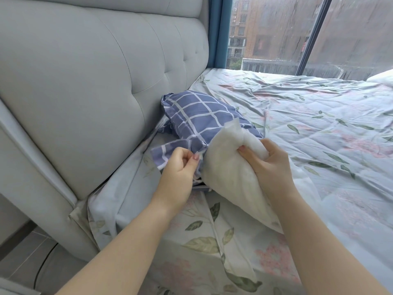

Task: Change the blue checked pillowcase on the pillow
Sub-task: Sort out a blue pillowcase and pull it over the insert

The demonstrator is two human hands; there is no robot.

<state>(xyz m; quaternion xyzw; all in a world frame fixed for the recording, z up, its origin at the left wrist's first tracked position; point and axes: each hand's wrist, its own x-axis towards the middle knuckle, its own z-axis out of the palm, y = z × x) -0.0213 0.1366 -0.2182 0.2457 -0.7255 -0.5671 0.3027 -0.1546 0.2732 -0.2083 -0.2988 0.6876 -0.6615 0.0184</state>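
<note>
Person stands at the bedside w/ both bare arms stretched out. Blue checked pillowcase (200, 116) lies on the floral sheet (202, 243), up by the grey padded headboard (95, 71), its far end against the padding. White pillow (229, 177) is approx half out of it: the far end sits inside the case, while the near end is bare & points toward the person, its corner resting on the sheet.

Left hand (180, 169) has its fingers (192, 158) curled, w/ thumb & forefinger pinching the case's open hem just beside the pillow. Right hand (272, 160) grips the bare pillow from the right side. Its thumb is dug into the stuffing & the other fingers wrap round behind, tips hidden. The hands are near each other, not touching.

Floral quilt (319, 128) lies rumpled right of the pillow & runs back to the big window (276, 35), which has wet glass & bldgs outside. Blue curtain (217, 28) hangs btwn headboard & window.
</note>
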